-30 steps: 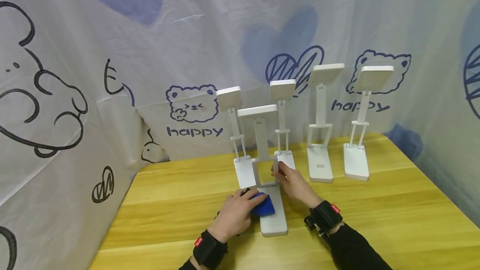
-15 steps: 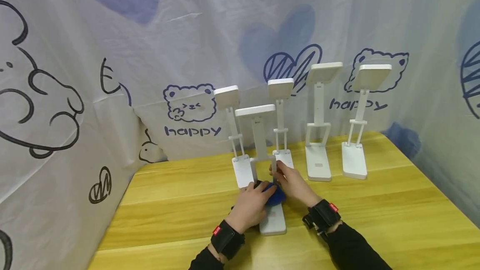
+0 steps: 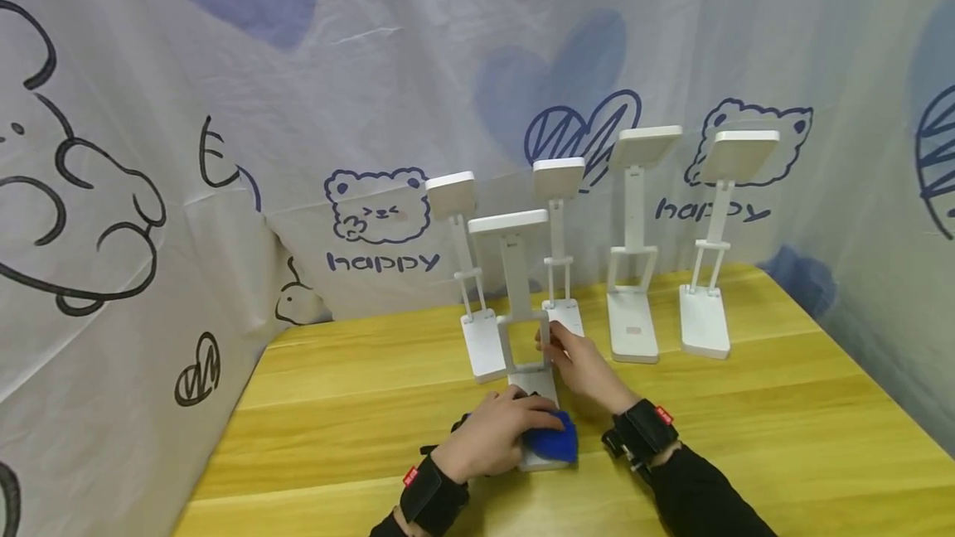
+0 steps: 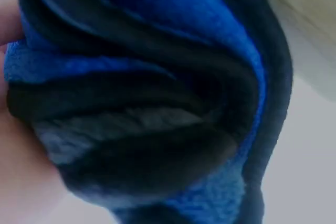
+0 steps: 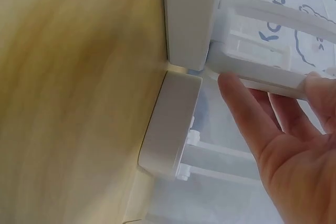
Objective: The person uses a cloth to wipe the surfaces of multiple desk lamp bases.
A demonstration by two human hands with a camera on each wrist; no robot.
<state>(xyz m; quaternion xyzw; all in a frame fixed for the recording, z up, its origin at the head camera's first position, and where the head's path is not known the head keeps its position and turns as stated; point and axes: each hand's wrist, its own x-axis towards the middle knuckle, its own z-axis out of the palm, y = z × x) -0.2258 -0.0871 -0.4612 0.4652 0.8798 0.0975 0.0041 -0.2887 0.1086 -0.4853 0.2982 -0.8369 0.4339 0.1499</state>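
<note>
A white folding desk lamp [image 3: 516, 272] stands in front of the others, with a flat tilted head and a looped lower frame. My left hand [image 3: 492, 435] holds a bunched blue cloth [image 3: 558, 442] on the near part of its base [image 3: 531, 386]. Up close in the left wrist view, the cloth [image 4: 220, 198] shows folds and dark edging, with part of the hand at the left. My right hand [image 3: 589, 370] grips the right side of the lamp's frame. In the right wrist view, the thumb and fingers lie along this frame [image 5: 262, 69].
Several similar white lamps stand behind: one at left [image 3: 483, 345], one behind the frame [image 3: 558, 181], two at right [image 3: 634, 326] [image 3: 705, 321]. A printed curtain [image 3: 373, 106] hangs behind the wood-grain table [image 3: 336, 404].
My left hand slid the cloth up the base toward the frame, then back down to the base's near end. The right hand keeps its hold on the frame.
</note>
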